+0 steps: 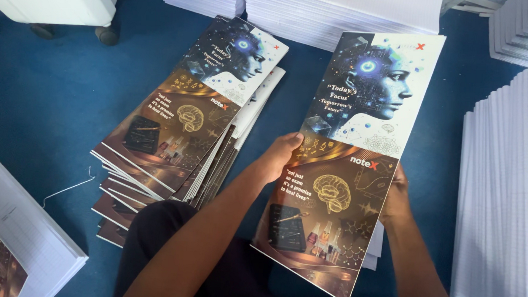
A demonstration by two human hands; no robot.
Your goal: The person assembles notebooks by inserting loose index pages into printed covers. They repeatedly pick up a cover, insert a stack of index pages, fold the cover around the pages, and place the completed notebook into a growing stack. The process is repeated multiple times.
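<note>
A long glossy printed cover sheet [349,158] with a blue-and-white robotic head at the top and a brown lower half with a golden brain is held above the blue floor. My left hand [280,155] grips its left edge at mid-height, thumb on top. My right hand [396,199] holds the right edge, fingers mostly hidden behind the sheet. A fanned pile of the same printed covers [182,127] lies on the floor to the left, a little apart from my left hand.
Stacks of white paper blocks stand at the back [341,15], along the right [502,188] and at the lower left [17,227]. A white cabinet on wheels [56,3] sits top left. A thin wire [66,187] lies on the blue carpet [46,97].
</note>
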